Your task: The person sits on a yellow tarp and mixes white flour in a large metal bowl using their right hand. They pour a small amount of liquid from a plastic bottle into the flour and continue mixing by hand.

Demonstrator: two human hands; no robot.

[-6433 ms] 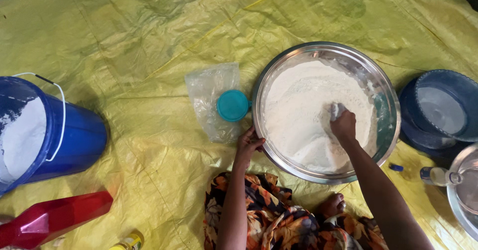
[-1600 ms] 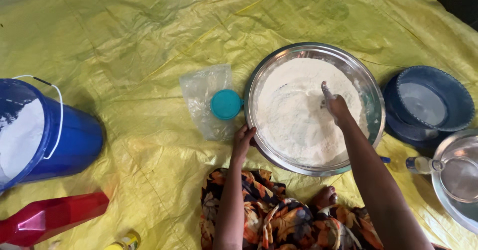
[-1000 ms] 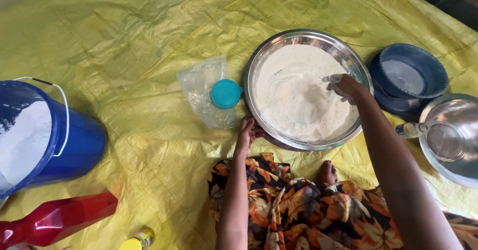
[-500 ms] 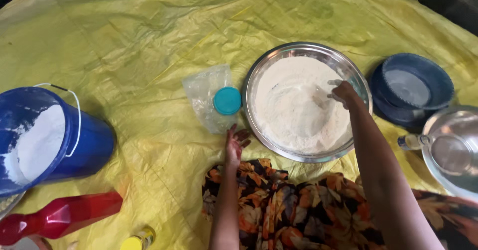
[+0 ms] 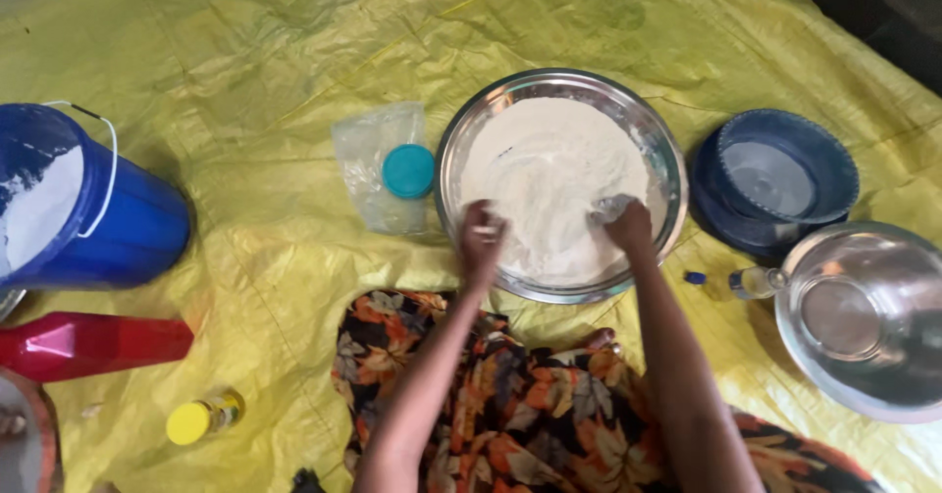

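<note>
A wide steel bowl [image 5: 657, 145] heaped with white flour [image 5: 554, 174] sits on the yellow sheet in front of me. My left hand [image 5: 481, 238] rests at the near left of the flour, fingers dusted white and curled onto it. My right hand [image 5: 626, 223] is at the near right of the flour, closed around something pale and shiny that I cannot make out. Both forearms reach over my patterned orange and black cloth [image 5: 510, 395].
A clear plastic bag [image 5: 371, 174] with a teal lid [image 5: 408, 170] lies left of the bowl. A blue bucket [image 5: 108, 218] of flour stands far left, a red container [image 5: 93, 344] and a yellow-capped bottle [image 5: 196, 419] near it. Stacked blue bowls [image 5: 775, 179], a small bottle [image 5: 754, 281] and an empty steel bowl [image 5: 863, 316] are on the right.
My left hand has moved from the sheet beside the bowl's rim into the flour. My right hand has drawn back from the far right of the flour to the near edge.
</note>
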